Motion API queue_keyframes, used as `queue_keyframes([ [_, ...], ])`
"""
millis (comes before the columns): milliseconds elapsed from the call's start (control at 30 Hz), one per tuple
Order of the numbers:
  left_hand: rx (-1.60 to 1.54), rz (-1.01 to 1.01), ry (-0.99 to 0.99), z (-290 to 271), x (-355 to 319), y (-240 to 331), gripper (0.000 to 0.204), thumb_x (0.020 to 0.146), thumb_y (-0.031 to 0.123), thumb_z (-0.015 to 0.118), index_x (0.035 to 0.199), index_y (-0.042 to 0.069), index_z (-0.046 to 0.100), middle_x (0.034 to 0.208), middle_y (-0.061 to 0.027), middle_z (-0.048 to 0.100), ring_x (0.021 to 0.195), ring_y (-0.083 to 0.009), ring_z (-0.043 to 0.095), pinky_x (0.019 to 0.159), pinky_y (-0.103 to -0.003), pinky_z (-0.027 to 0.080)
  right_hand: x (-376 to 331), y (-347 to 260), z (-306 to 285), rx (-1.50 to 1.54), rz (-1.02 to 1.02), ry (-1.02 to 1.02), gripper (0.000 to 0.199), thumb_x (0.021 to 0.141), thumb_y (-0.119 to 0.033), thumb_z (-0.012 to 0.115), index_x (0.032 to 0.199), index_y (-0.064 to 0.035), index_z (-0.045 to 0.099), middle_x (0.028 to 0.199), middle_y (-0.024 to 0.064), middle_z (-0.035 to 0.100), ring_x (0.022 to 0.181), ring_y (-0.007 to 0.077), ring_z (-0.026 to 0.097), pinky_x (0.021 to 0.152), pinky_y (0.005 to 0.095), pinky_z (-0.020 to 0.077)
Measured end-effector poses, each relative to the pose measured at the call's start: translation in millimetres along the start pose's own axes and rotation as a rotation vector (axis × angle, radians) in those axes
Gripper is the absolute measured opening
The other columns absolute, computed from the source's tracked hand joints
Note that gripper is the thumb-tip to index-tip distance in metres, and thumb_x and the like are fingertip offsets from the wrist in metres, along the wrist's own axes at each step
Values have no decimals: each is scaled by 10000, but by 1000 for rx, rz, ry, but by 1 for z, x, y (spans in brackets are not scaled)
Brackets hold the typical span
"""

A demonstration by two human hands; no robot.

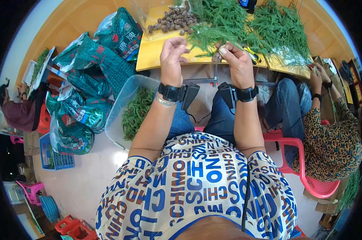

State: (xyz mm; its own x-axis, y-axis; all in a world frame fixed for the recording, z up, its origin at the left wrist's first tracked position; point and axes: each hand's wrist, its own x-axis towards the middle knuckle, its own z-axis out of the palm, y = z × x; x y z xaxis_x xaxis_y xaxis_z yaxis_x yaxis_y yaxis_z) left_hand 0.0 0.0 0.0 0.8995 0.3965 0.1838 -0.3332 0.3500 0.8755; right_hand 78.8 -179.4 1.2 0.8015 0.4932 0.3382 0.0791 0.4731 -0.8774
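Observation:
My right hand (pixel 239 62) pinches a small brown pine cone (pixel 216 58) by its top, above the near edge of the yellow table (pixel 157 56). A thin green sprig lies against the cone, but whether the fingers hold it too I cannot tell. My left hand (pixel 173 56) is raised at the table edge, fingers loosely bent and apart, with nothing seen in them. Beyond the hands, green artificial pine sprigs (pixel 225 18) lie heaped. Several more pine cones (pixel 175 20) are piled in a clear tray. A yellow-and-black hand tool (pixel 253 55) rests right of my right hand.
By my left arm stands a translucent tub (pixel 113 116) of green sprigs. Stuffed green plastic bags (pixel 101 68) and a blue basket (pixel 57 156) fill the floor at left. At right, a co-worker (pixel 329 136) sits on a pink chair (pixel 321 188), hands at the table. Another person (pixel 23 108) sits far left.

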Motion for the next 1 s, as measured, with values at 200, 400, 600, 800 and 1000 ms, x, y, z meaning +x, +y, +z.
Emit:
queue_keyframes([
  [200,691,574,11,2,-1,7,238,828,121,578,1035,7,607,931,-72,602,831,-179,573,757,-293,460,-13,-15,23,-214,-72,-162,87,878,-107,639,877,-25,611,891,10,561,815,97,509,758,234,400],
  [400,511,341,-125,2,-13,7,199,857,134,542,959,-19,618,858,-81,617,818,-156,553,758,-309,451,-12,-11,20,-409,-262,-267,108,869,-108,648,863,-12,600,893,11,551,794,93,512,723,235,408],
  [600,260,152,-167,-5,-13,4,171,891,138,537,944,-4,615,890,-70,623,860,-141,548,808,-289,425,-14,-11,20,-143,-61,-233,112,876,-111,649,865,-10,602,923,14,562,831,100,531,754,247,421],
  [800,-193,104,-157,-2,-16,-4,182,881,137,553,984,0,614,905,-68,627,871,-146,543,833,-284,412,-16,-15,21,-173,-71,-217,105,853,-91,657,855,-9,592,936,45,584,858,141,556,774,280,436],
  [1000,181,252,-129,12,-25,14,235,911,146,513,1071,-7,591,959,-51,599,898,-128,531,857,-275,406,-13,-25,17,-830,-515,-319,152,775,-47,679,872,-1,571,954,126,595,890,268,574,786,328,444],
])
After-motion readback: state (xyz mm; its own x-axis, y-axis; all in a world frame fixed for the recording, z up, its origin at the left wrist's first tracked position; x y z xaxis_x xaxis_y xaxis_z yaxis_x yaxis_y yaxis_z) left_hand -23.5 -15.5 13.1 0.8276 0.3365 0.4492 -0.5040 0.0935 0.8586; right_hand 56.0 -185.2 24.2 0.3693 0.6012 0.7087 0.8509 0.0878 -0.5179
